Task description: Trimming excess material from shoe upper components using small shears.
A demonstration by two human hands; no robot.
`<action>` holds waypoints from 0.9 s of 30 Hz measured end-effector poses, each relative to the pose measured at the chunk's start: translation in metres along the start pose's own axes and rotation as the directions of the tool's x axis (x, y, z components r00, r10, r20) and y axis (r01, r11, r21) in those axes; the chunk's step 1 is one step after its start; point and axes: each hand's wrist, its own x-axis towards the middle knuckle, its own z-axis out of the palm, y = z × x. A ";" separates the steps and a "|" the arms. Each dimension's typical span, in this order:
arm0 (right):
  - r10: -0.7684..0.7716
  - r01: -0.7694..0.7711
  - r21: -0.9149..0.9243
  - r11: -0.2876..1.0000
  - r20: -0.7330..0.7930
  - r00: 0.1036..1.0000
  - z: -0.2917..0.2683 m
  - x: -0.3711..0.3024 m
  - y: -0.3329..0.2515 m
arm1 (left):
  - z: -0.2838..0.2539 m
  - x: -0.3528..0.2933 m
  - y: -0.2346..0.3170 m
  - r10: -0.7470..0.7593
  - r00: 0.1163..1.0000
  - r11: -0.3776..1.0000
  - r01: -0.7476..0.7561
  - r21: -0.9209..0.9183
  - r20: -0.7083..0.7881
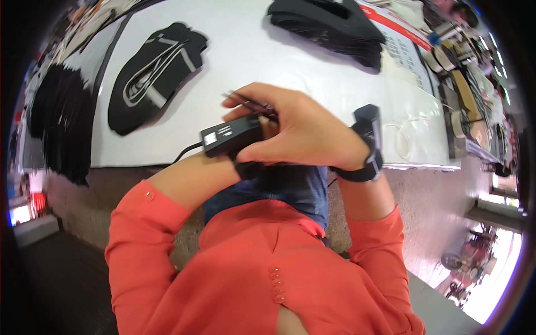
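Tan boxlike thing (468, 92): amid clutter at the right, near white rolls (444, 58); contents too small to tell
Desk (229, 53): white and glossy, its near edge in front of the person
Left of the desk: a long bundle of black pieces (125, 103) with pale bands, and a shaggy black heap (58, 120) hanging over the edge
Far side: a thick stack of black pieces (329, 33) beside a red strip (396, 25)
Room: grey floor (416, 204), with a machine (472, 259) near a bright opening at lower right
Right hand (290, 125): fingers curled around a dark slender tool (254, 104), blurred, above the desk's near edge; thumb beside the black box (237, 134) on the left wrist
Left hand (270, 129): mostly hidden behind the right, cannot tell its grip
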 end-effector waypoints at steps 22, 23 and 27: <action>0.178 -0.139 0.118 0.983 -0.788 0.590 0.021 -0.086 0.082 | -0.093 0.173 -0.006 0.219 0.935 0.524 0.127 0.842 -0.278; 0.171 -0.138 0.108 0.984 -0.773 0.612 0.021 -0.084 0.081 | -0.091 0.181 -0.010 0.243 0.921 0.539 0.131 0.832 -0.303; 0.130 -0.121 0.068 0.990 -0.763 0.633 0.019 -0.085 0.081 | -0.083 0.207 -0.021 0.262 0.920 0.531 0.114 0.840 -0.290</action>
